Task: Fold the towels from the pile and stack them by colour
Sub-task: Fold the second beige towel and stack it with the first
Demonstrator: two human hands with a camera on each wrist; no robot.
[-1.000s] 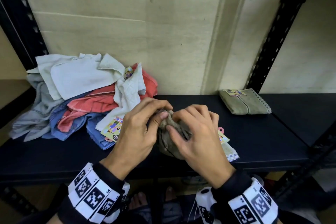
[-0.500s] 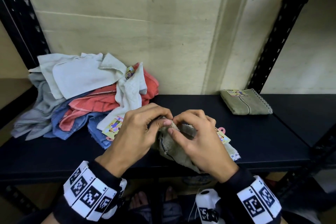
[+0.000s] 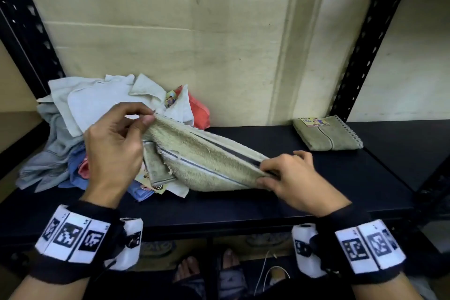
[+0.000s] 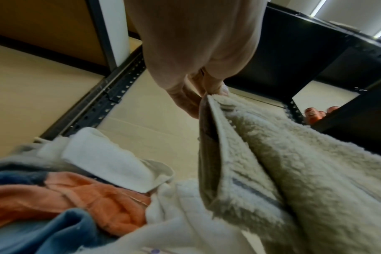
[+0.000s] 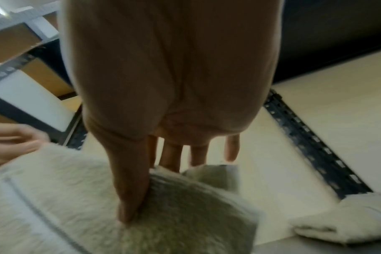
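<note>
An olive-green towel [image 3: 207,161] with a dark stripe hangs stretched between my two hands above the black shelf [image 3: 304,192]. My left hand [image 3: 146,119] pinches its upper left corner, raised in front of the pile. My right hand [image 3: 261,174] pinches the opposite corner lower down, near the shelf's middle. The left wrist view shows the pinched corner of the towel [image 4: 272,154] under my left hand [image 4: 213,91]. In the right wrist view my thumb and fingers hold the towel [image 5: 185,206]. A folded olive towel [image 3: 327,135] lies at the back right.
The unfolded pile [image 3: 80,129] of white, grey, blue and coral towels sits at the shelf's left, against the wall. Paper tags [image 3: 155,186] stick out under it. Black slotted uprights [image 3: 365,39] frame the shelf. Feet show below the front edge.
The hands, which were bunched together on the crumpled olive towel, have pulled apart. The left went up and left, the right went right, and the towel is spread out between them.
</note>
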